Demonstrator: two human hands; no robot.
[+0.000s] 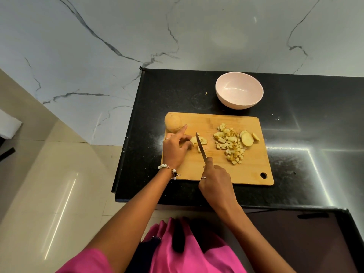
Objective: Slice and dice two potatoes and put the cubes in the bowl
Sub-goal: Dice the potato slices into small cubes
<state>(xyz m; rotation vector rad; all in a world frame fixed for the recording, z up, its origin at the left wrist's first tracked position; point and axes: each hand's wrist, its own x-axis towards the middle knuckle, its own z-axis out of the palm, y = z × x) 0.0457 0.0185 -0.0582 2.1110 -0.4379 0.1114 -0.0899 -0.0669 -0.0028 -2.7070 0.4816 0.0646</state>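
At the board's left edge the second potato (172, 122) waits whole, and just beside it your left hand (175, 149) curls its fingers onto the slices (198, 140) you are dicing — your right hand (216, 181) is wrapped round the knife (201, 146), blade down among them. Further right lie the cubes (229, 143) and two uncut rounds (248, 138) on the cutting board (254, 170). Keep your fingertips tucked for the next cut — nothing is in the bowl (239, 90) yet.

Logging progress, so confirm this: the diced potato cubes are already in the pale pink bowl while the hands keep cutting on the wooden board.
Wrong on one point: the head view shows the pale pink bowl empty. The diced potato cubes lie heaped on the wooden board.
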